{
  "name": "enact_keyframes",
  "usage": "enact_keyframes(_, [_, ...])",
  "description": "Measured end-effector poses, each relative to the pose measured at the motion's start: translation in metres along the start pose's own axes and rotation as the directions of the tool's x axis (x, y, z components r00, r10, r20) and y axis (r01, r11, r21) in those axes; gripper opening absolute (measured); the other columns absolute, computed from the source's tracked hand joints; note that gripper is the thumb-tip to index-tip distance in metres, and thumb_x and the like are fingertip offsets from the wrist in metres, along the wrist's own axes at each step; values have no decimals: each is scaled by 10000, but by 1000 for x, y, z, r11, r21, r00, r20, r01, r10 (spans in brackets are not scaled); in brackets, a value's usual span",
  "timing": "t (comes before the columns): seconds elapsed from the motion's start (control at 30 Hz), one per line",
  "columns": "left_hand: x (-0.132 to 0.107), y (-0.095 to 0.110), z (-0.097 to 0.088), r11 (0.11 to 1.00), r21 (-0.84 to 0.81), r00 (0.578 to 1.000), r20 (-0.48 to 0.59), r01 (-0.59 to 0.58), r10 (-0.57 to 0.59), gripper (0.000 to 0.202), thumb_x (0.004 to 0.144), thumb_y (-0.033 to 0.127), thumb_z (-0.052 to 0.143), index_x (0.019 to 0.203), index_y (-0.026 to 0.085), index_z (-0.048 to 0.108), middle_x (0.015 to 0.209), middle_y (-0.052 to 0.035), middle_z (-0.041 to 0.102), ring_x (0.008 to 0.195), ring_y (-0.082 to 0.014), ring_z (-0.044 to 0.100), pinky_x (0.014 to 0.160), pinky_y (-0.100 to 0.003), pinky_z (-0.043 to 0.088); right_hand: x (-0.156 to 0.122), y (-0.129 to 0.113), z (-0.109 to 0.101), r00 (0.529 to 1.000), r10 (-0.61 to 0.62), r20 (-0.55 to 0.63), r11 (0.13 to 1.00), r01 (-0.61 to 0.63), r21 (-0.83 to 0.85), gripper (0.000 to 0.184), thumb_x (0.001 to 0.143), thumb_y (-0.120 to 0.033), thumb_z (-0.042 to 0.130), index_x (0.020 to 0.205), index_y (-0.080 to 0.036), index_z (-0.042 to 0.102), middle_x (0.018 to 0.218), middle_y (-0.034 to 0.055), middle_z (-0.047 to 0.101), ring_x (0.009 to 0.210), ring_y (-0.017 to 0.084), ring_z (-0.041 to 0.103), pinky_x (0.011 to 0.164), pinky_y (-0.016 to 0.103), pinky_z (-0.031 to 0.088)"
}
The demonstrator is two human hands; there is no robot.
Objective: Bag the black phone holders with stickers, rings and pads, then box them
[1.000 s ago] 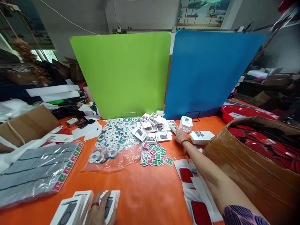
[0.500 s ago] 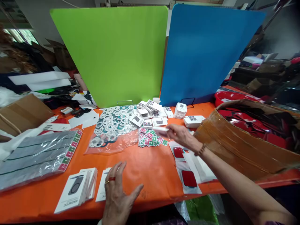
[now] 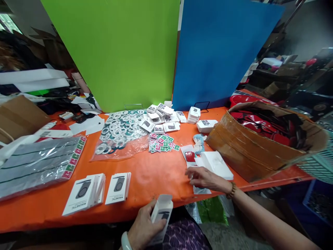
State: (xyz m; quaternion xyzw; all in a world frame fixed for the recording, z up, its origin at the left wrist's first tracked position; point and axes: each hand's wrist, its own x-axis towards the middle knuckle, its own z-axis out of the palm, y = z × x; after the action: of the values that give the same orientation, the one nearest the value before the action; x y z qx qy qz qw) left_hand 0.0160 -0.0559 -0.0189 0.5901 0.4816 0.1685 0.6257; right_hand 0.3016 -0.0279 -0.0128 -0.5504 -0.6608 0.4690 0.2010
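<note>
My left hand (image 3: 143, 227) is closed around a small white box (image 3: 161, 212) with its top flap up, held just below the near edge of the orange table (image 3: 156, 177). My right hand (image 3: 204, 178) rests on white sleeves with red pads (image 3: 191, 157) at the table's near right; its fingers are curled, pinching something I cannot make out. Two stacks of white "MAGNETIC" boxes (image 3: 85, 192) (image 3: 118, 187) lie left of my left hand.
A bag of metal rings (image 3: 121, 133), green and pink packets (image 3: 161, 143) and small white boxes (image 3: 161, 119) lie mid-table. A taped cardboard bin of red items (image 3: 260, 139) stands right. Green (image 3: 117, 52) and blue (image 3: 221, 52) boards stand behind. Plastic-wrapped grey sheets (image 3: 36, 165) lie left.
My left hand left the table and now holds an opened white box near my lap. My right hand pulled back from mid-table to the sleeves at the near edge. The view tilted down.
</note>
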Motion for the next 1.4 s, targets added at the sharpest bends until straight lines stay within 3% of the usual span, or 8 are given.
enact_keyframes(0.07, [0, -5, 1, 971, -221, 996, 0, 87, -89, 236, 618, 226, 657, 832, 156, 585, 705, 16, 573, 673, -151, 538, 629, -258, 415, -6, 16, -15, 991, 1, -137, 966, -36, -254, 316, 729, -214, 644, 1045, -198, 630, 1118, 116, 642, 1069, 262, 576, 917, 387, 437])
enact_keyframes(0.17, [0, -12, 7, 834, -510, 976, 69, 212, -206, 330, 604, 294, 698, 858, 164, 532, 702, 11, 571, 673, -180, 602, 606, -279, 447, -7, 31, -25, 990, 25, -136, 907, -79, -413, 383, 737, -237, 654, 1113, -181, 604, 1231, 149, 573, 1191, 293, 493, 999, 410, 370])
enact_keyframes(0.4, [0, -10, 15, 756, -598, 961, 106, 266, -254, 378, 560, 244, 739, 857, 158, 522, 708, 1, 611, 628, -168, 624, 562, -262, 455, 23, 47, -19, 991, 12, -134, 873, -76, -481, 141, 861, -230, 457, 766, -181, 549, 737, 37, 587, 681, 174, 518, 661, 293, 394])
enact_keyframes(0.53, [-2, -10, 14, 742, -606, 955, 121, 288, -272, 385, 566, 246, 737, 870, 149, 520, 754, -24, 637, 639, -175, 627, 563, -272, 459, 30, 49, -18, 989, -32, -142, 882, -39, -470, 167, 863, -224, 433, 704, -194, 474, 749, 31, 538, 702, 164, 472, 681, 293, 371])
enact_keyframes(0.87, [4, -16, 16, 693, -644, 945, 189, 323, -265, 409, 581, 276, 772, 910, 121, 586, 822, -57, 664, 639, -141, 604, 590, -261, 460, 43, 35, -11, 998, -27, -59, 994, 33, 106, 366, 832, -548, 492, 736, -205, 411, 679, -52, 376, 577, 101, 343, 527, 239, 313])
enact_keyframes(1.07, [4, -28, 13, 657, -668, 937, 244, 349, -250, 416, 587, 341, 786, 891, 112, 620, 781, -70, 670, 657, -175, 637, 591, -275, 476, 48, 35, -6, 965, 5, 263, 956, -81, 281, 580, 663, -375, 763, 1168, -228, 517, 889, -6, 580, 712, 129, 519, 600, 245, 423])
enact_keyframes(1.17, [4, -34, 11, 649, -681, 940, 270, 340, -210, 429, 558, 343, 802, 872, 100, 639, 775, -74, 670, 675, -192, 651, 611, -290, 489, 48, 29, -2, 959, -4, 284, 919, -108, 379, 519, 681, -356, 748, 1152, -217, 581, 1052, 31, 609, 821, 151, 562, 677, 268, 456])
enact_keyframes(1.4, [3, -33, 14, 641, -661, 907, 396, 390, -144, 474, 500, 317, 837, 880, 99, 655, 737, -63, 675, 668, -182, 644, 656, -299, 495, 43, -37, 13, 972, -125, 197, 912, 35, 408, 408, 746, -303, 687, 1138, -228, 599, 877, -7, 610, 703, 119, 541, 589, 234, 434])
